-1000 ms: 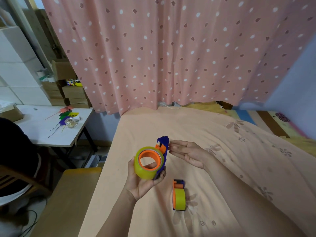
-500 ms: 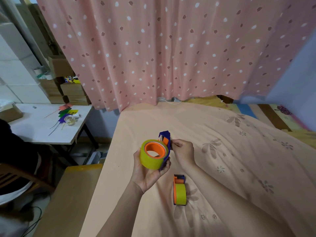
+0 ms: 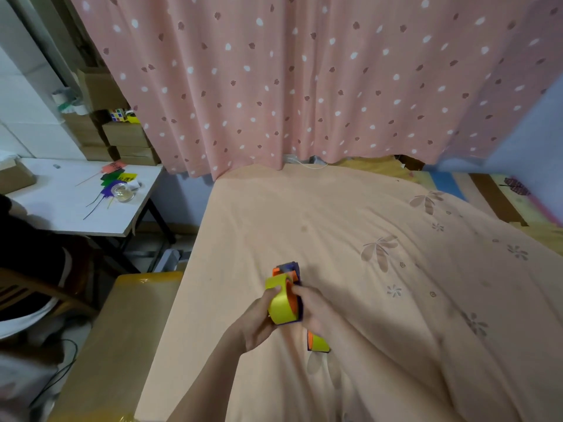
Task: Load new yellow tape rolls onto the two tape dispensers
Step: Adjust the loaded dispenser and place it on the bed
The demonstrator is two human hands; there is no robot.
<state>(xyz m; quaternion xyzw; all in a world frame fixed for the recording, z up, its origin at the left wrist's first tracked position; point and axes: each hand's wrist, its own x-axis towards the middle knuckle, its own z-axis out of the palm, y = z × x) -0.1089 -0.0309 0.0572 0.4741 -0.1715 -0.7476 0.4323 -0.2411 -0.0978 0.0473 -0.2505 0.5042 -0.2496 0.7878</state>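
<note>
A purple and orange tape dispenser point(image 3: 289, 271) carries a yellow tape roll point(image 3: 278, 303). Both hands hold it above the peach bedsheet point(image 3: 365, 223). My left hand point(image 3: 257, 325) wraps the roll from the left and below. On the dispenser's right side, my right hand point(image 3: 313, 309) grips with its fingers at the roll's orange core. A second dispenser with a yellow roll point(image 3: 318, 342) lies on the sheet just below, partly hidden behind my right wrist.
A pink dotted curtain point(image 3: 304, 80) hangs behind the bed. To the left stand a white table point(image 3: 61, 214) with a small glass jar and coloured tags, stacked cardboard boxes point(image 3: 128, 138), a wooden chair, and a yellow-wrapped bench point(image 3: 122, 330) beside the bed.
The camera has tilted and the held dispenser has turned edge-on. My right hand, open beside it a second ago, now grips its right side.
</note>
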